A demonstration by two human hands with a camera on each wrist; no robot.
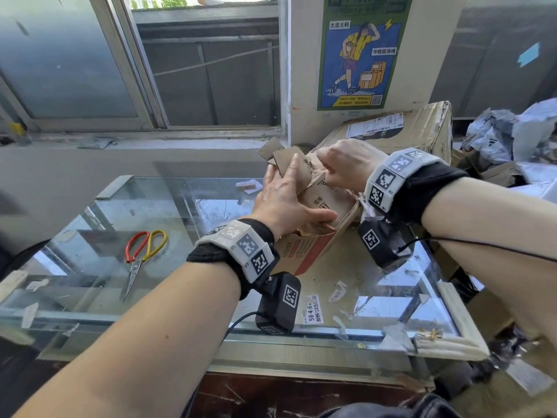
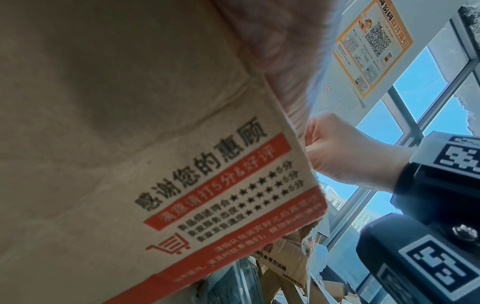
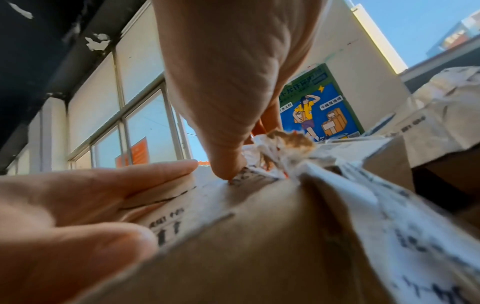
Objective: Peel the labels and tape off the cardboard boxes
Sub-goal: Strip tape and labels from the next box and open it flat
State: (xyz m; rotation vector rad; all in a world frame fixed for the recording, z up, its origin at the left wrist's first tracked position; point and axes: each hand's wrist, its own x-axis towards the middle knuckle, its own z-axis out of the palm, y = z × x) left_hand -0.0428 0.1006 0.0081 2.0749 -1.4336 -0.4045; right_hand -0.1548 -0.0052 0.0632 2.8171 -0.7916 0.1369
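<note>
A small crushed cardboard box [image 1: 310, 251] with red print stands tilted on the glass counter [image 1: 168, 212]. My left hand [image 1: 286, 197] lies spread over its top, fingers straight and thumb along the near edge, pressing it steady. My right hand [image 1: 340, 167] is at the box's upper right, thumb and fingers pinching a crumpled white label [image 3: 270, 150] that is partly torn away. The right wrist view shows the box [image 3: 259, 236], my left hand's fingers [image 3: 145, 176] flat on it, and a loose label strip [image 3: 384, 216] trailing right. The left wrist view shows the box's printed side [image 2: 207, 185] and my right hand [image 2: 345, 156].
Red and yellow scissors [image 1: 144, 257] lie on the glass at the left. Peeled label scraps [image 1: 313, 309] lie near the front edge. A larger labelled box [image 1: 391, 128] stands behind, against the wall. A pile of plastic mailers [image 1: 512, 134] fills the right.
</note>
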